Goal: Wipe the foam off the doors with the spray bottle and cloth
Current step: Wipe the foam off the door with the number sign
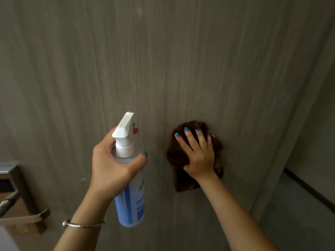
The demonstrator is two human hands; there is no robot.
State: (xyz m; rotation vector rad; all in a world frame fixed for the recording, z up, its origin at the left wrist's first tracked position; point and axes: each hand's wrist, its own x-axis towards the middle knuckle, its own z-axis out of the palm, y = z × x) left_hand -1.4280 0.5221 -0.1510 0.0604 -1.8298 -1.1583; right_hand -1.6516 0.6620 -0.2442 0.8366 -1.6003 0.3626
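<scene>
A grey wood-grain door (163, 60) fills the view. My left hand (112, 167) grips a clear spray bottle (131, 201) with a blue label around its neck; its white nozzle points up towards the door. My right hand (197, 153) presses a crumpled dark brown cloth (176, 156) flat against the door with straight, spread fingers, right of the bottle. No foam is plainly visible on the door; a faint pale speck sits near the top.
A metal lever handle with its lock plate (14, 201) is at the lower left. The door's right edge (297, 142) runs diagonally, with a wall and dark skirting (311, 189) beyond it.
</scene>
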